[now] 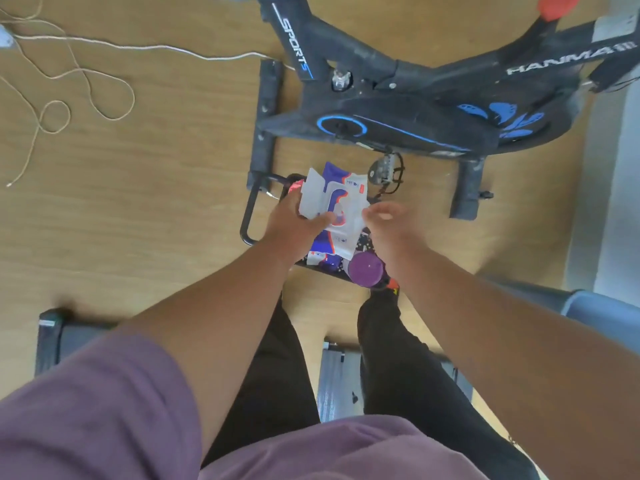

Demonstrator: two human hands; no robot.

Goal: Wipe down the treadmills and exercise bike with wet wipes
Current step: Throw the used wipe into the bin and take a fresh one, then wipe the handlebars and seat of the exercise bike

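Pack of wet wipes [334,199] at frame centre, white with purple and orange print, lid flap flipped open toward the upper left. Held from the left side by the left hand [294,225], thumb curled over the pack's front, remaining fingers wrapped behind. Right hand [388,223] just beside the pack's right edge, fingers loosely bent and blurred; cannot tell whether touching the pack or pinching a wipe. Directly below the pack, a second purple-and-white pack [323,259] lying on a dark patterned surface, with a round purple cap [366,269] next to it at lower right, partly under the right wrist. Black tube loop [247,220] sticking out to the left of the hands. Exercise bike [398,109] across the upper half of the frame, black with blue trim, "SPORTS" and "HANMA" lettering on the frame bars, pedal [384,171] just above the pack, orange-red knob [557,6] at upper right. White cord [104,64] looped over the wooden floor [138,202] at upper left. Dark treadmill end [52,337] at lower left, another grey belt [337,386] between the legs in black trousers [408,375]. Purple shirt [104,410] filling the bottom edge.
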